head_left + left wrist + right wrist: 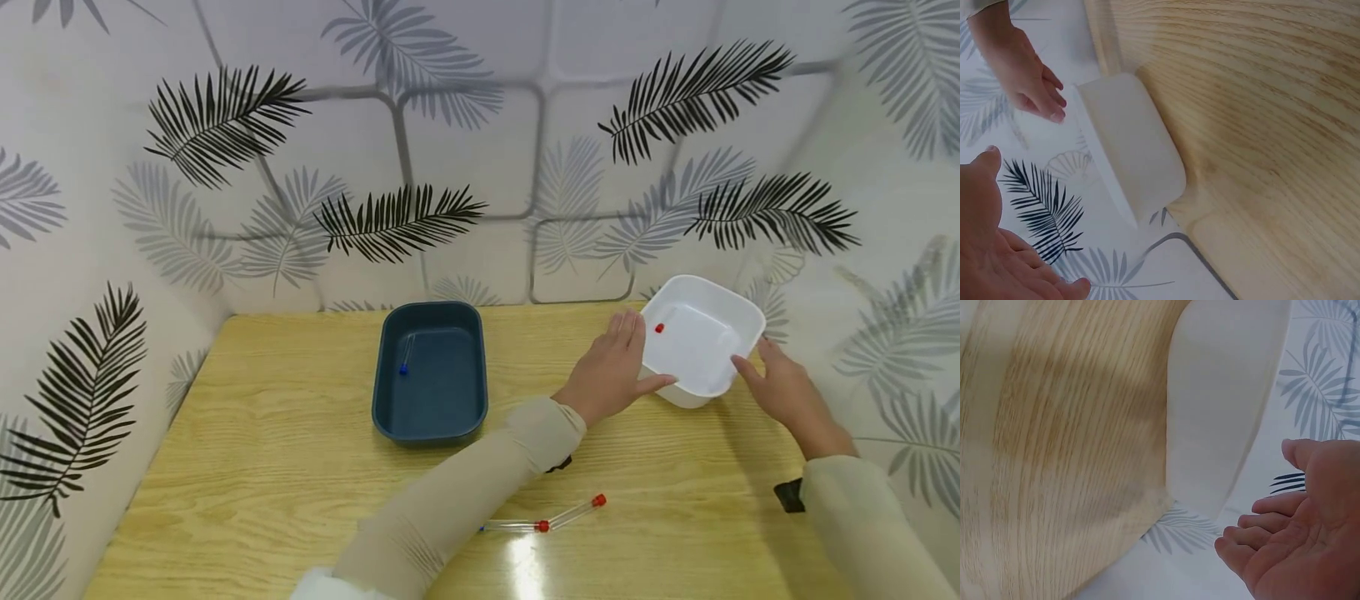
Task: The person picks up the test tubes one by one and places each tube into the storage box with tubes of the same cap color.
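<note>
Head view, left hand [611, 371]: straight-fingered, thumb out, beside the square white plastic tub [701, 346]; it grips nothing.
Right hand [783, 387]: thumb and fingers parted at the tub's other side, holding nothing; the wrist views show gaps between hands and tub.
White tub: between the hands, on the pale wood-grain bench [262, 467] near its far right corner, a red-capped clear tube [659, 328] inside.
Tub risk: a lopsided push could slide it over the edge, I'd say, or tip its tube out.
Beige left sleeve [457, 500]: near two loose clear tubes, one red-capped [577, 512], one partly hidden [513, 526]; a low forearm could roll them.
Dark blue rectangular tub [442, 408]: farther left, holding a blue-capped clear tube [406, 357].
</note>
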